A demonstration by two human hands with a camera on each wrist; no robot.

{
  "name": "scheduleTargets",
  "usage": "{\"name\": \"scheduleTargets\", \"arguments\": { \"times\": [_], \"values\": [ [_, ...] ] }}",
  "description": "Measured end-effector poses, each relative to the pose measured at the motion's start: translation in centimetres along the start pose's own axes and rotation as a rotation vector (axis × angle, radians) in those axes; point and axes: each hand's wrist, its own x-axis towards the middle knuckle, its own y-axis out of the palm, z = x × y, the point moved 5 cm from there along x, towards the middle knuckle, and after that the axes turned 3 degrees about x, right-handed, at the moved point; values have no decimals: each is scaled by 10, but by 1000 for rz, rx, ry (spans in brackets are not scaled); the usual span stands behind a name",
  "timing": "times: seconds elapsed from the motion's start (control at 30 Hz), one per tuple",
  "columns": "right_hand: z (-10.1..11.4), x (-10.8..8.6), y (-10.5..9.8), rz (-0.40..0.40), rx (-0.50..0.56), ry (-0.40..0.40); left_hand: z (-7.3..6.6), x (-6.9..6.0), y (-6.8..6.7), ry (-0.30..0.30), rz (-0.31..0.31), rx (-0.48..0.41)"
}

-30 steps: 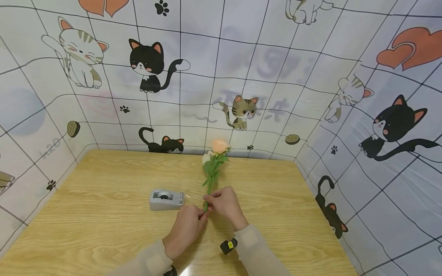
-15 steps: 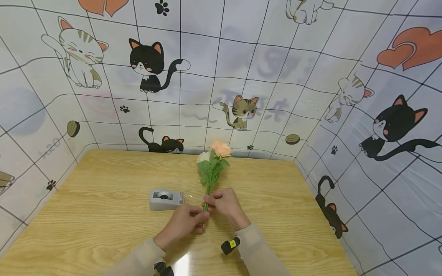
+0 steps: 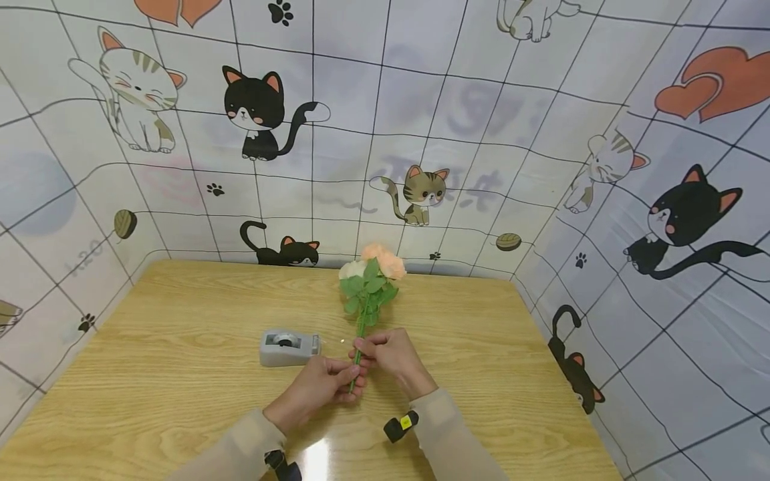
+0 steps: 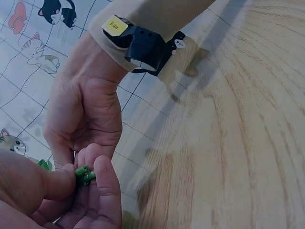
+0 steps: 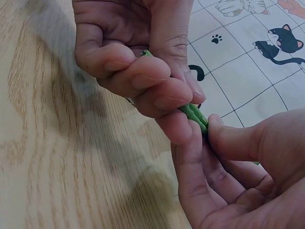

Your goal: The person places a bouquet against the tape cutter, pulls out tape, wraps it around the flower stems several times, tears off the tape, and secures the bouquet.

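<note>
In the head view, a bunch of roses (image 3: 371,287), peach and white blooms with green leaves, points away from me over the table. My right hand (image 3: 394,357) pinches the green stems between thumb and fingers. Lower down, my left hand (image 3: 315,389) holds the same stems near their ends. The cut stem ends (image 4: 85,174) poke out between the left thumb and fingers in the left wrist view. Up close in the right wrist view, the left hand (image 5: 138,71) and right hand (image 5: 238,162) meet around the stems (image 5: 194,114).
A grey tape dispenser (image 3: 289,347) stands on the wooden table (image 3: 198,314), just left of the hands. Beside it is a tiny shiny spot (image 3: 343,341), too small to identify. A cat-patterned cloth wall (image 3: 337,153) encloses the back and sides.
My left hand has slid slightly down and left along the stems, its fingers turned. The bunch has rotated, and more peach bloom and leaves show. My right hand stays nearly in place.
</note>
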Motion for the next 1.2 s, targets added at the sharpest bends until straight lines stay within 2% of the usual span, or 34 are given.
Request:
{"name": "scheduleTargets", "arguments": {
  "times": [0.2,0.33,0.47,0.6,0.7,1.03,1.2],
  "values": [
    [0,1,0,2,-11,-6,-5,-4,3,18,-64,63],
    [5,-2,1,-26,-60,-30,-7,-6,4,39,-104,108],
    [14,-5,3,-66,-211,-101,-10,-7,5,89,-162,189],
    [23,-8,7,-101,-376,-168,-15,-9,5,152,-222,325],
    [26,-8,10,-120,-423,-195,-18,-10,5,187,-256,425],
    [20,-1,14,-136,-430,-203,-26,-13,9,267,-349,656],
    [17,1,13,-137,-409,-156,-25,-12,8,275,-353,662]
  ]
}}
